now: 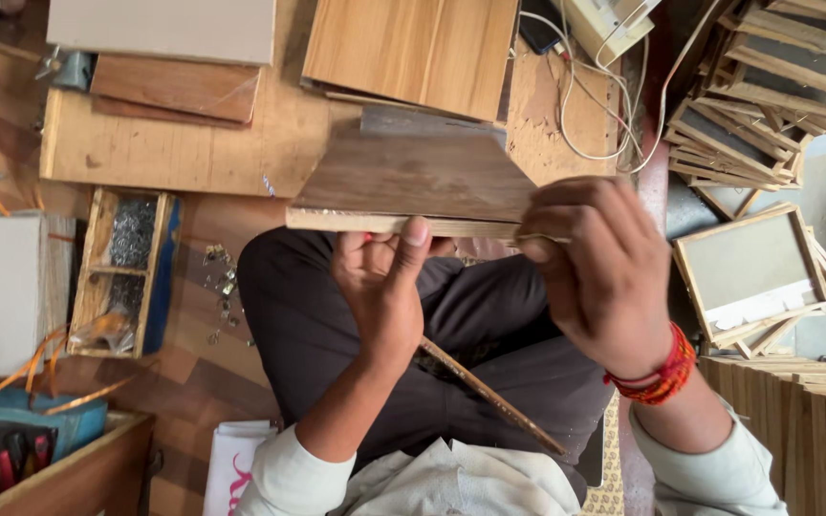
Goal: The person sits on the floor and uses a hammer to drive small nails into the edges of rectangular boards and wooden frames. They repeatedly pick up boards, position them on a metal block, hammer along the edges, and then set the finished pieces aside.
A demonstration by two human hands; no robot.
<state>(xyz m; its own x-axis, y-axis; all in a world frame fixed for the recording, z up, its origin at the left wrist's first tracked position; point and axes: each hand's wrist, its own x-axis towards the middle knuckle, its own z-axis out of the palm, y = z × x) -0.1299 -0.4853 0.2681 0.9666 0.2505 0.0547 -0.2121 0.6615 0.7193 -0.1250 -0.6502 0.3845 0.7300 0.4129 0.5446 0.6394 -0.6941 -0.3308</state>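
A person sits cross-legged with a brown board (413, 182) held over the lap, its pale front edge facing them. The left hand (380, 287) grips that edge, thumb pressed on top, while the right hand (604, 268) has its fingers (552, 225) pinched shut on a thin strip (537, 237) at the edge's right end. The strip seems barely started along the edge, most of which shows bare.

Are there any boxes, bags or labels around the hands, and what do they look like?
White bag: bottom, left of the knee, with pink curly print.
Wooden tray: left, oblong, blue side, full of small metal bits.
Blue box: lower left corner, holding tools.
No screens or signs.
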